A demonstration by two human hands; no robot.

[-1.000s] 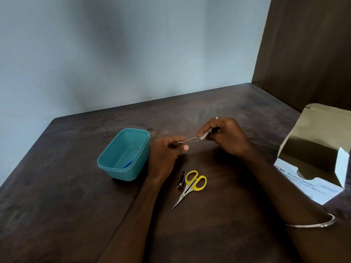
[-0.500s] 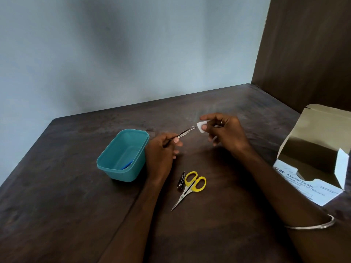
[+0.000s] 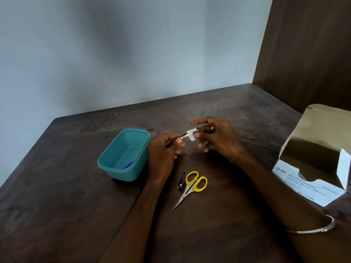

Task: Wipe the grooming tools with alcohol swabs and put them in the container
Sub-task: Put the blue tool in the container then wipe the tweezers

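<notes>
My left hand (image 3: 163,152) pinches one end of thin metal tweezers (image 3: 185,135), which point up and right. My right hand (image 3: 218,138) holds a small white alcohol swab (image 3: 191,135) against the tweezers' far end. Left of my hands stands the teal plastic container (image 3: 123,155), with something blue (image 3: 127,164) lying in its bottom. On the table in front of my hands lie yellow-handled scissors (image 3: 190,186), and a dark nail clipper (image 3: 182,181) sits right beside them.
An open cardboard box of alcohol swabs (image 3: 311,164) stands at the right, its lid flap up. The dark wooden table (image 3: 57,205) meets a pale wall behind and a brown panel at the far right. A metal bangle (image 3: 311,229) circles my right wrist.
The swab came off the tweezers' tip half a second ago and is back on them now. My left hand tilted the tweezers upward to the right.
</notes>
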